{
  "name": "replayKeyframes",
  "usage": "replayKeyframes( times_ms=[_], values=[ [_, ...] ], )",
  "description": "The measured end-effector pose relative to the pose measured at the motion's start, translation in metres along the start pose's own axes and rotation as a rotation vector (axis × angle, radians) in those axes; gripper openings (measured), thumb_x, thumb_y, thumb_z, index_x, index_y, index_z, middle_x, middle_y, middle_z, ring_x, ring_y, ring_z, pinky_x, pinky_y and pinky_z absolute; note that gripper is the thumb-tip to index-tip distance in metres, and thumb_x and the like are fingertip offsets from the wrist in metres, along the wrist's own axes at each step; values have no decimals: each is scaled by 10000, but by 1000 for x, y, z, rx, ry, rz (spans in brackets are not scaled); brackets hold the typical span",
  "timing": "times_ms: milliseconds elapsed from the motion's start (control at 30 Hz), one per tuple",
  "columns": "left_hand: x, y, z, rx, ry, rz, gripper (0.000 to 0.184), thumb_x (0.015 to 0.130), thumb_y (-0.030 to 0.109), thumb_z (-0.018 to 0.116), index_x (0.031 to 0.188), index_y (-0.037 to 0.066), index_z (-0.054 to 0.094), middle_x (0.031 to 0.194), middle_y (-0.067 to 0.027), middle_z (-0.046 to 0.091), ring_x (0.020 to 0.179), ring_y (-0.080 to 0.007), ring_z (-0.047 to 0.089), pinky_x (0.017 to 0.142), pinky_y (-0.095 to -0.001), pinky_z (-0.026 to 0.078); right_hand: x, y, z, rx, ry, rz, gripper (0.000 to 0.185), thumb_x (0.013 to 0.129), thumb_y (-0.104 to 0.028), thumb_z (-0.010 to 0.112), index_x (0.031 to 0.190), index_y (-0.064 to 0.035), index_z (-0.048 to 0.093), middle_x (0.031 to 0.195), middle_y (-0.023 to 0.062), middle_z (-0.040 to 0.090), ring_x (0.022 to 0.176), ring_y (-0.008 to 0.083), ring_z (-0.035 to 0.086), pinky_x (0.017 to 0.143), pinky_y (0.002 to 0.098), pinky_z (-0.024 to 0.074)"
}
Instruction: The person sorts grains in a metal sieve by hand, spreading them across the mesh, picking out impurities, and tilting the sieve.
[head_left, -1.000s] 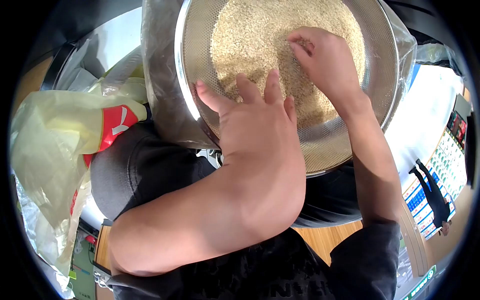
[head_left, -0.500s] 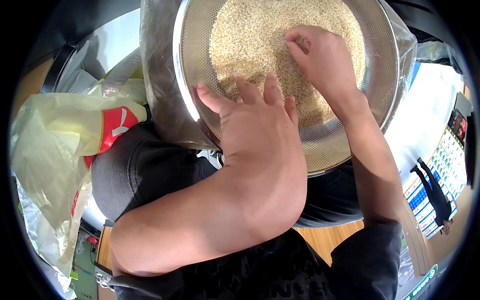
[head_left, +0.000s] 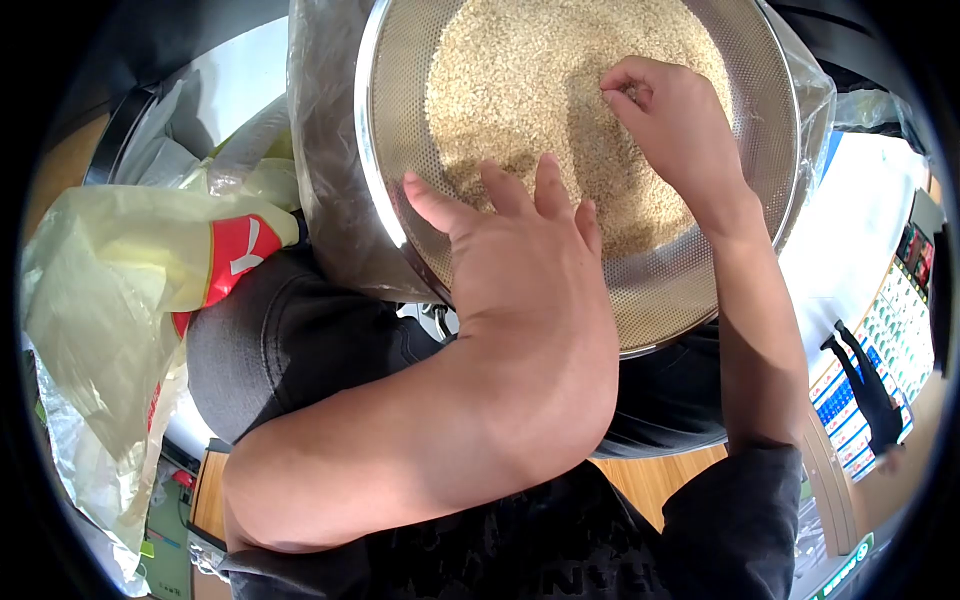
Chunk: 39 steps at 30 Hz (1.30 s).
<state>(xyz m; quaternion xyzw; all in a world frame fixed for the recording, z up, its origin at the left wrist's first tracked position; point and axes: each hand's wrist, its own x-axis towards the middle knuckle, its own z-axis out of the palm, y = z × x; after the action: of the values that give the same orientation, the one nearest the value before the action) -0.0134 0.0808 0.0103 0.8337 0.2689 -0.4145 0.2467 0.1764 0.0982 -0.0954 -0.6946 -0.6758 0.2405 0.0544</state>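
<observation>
A round metal sieve (head_left: 665, 295) with fine holes holds a wide layer of pale grain (head_left: 500, 85). My left hand (head_left: 525, 250) is open with its fingers spread over the near left part of the sieve, fingertips at the edge of the grain. Above the grain on the right, my right hand (head_left: 680, 125) is closed, thumb and fingertips pinched together. What lies between those fingertips, if anything, is too small to make out. Clear plastic (head_left: 330, 180) shows around the sieve's left side.
A yellowish plastic bag (head_left: 110, 270) with a red label lies at the left beside my leg (head_left: 290, 330). A white surface (head_left: 840, 230) extends on the right. Beyond it stands a person (head_left: 868, 390) in dark clothes near a colourful wall board.
My right hand has shifted slightly to the right above the grain, still pinched. The left hand keeps its spread pose, a little lower and to the right in view.
</observation>
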Motion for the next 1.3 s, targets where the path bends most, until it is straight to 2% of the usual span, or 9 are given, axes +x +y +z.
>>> replayKeyframes(
  times_ms=[100,333,467,700,833,1000,1167,1300],
  values=[
    [-1,1,0,-6,5,-5,1265,701,340,921,1679,84,160,1740,-185,156,1534,-443,306,1053,-798,383,0,-5,3,44,41,-72,130,938,-169,690,985,-70,761,844,122,757,764,319,736,704,417,595],
    [-2,0,-5,-46,3,0,1177,749,338,882,1674,91,197,1738,-173,175,1537,-437,304,1063,-794,379,-1,-8,18,42,34,-36,150,954,-194,691,1012,-76,763,896,126,762,817,333,742,742,437,604],
    [-2,1,-3,-70,5,-4,1164,757,328,879,1672,91,200,1737,-165,182,1537,-433,306,1055,-801,381,-1,-5,21,12,109,-80,138,953,-174,680,1002,-78,767,885,115,766,811,324,747,731,435,612],
    [-2,2,3,13,31,13,1249,701,295,932,1673,80,178,1735,-171,182,1531,-433,317,1030,-817,394,-2,-16,17,-9,48,-24,117,942,-134,667,951,-81,771,813,122,755,726,305,747,666,414,614],
    [-2,2,1,17,27,13,1281,682,307,944,1673,71,167,1739,-173,169,1536,-433,311,1038,-809,394,-1,-16,17,-26,34,-23,108,940,-138,675,921,-81,765,808,120,754,728,303,748,668,414,616],
    [-3,3,-4,21,-16,15,1308,668,330,950,1673,60,158,1748,-172,141,1548,-429,294,1062,-787,392,0,-5,23,-98,149,-213,94,935,-159,694,916,-89,755,847,101,752,768,303,745,680,429,615],
    [-4,3,-1,20,-14,19,1313,666,346,950,1672,60,158,1746,-169,151,1546,-429,298,1060,-791,391,1,-9,19,-113,120,-163,94,932,-161,689,916,-86,743,857,103,747,782,312,743,683,436,611],
    [-3,3,-3,-2,4,13,1245,716,334,922,1675,81,170,1744,-160,165,1543,-429,303,1053,-806,385,2,-14,16,-107,33,-66,97,927,-161,682,896,-85,734,806,127,736,767,324,741,675,442,606]
  ],
)
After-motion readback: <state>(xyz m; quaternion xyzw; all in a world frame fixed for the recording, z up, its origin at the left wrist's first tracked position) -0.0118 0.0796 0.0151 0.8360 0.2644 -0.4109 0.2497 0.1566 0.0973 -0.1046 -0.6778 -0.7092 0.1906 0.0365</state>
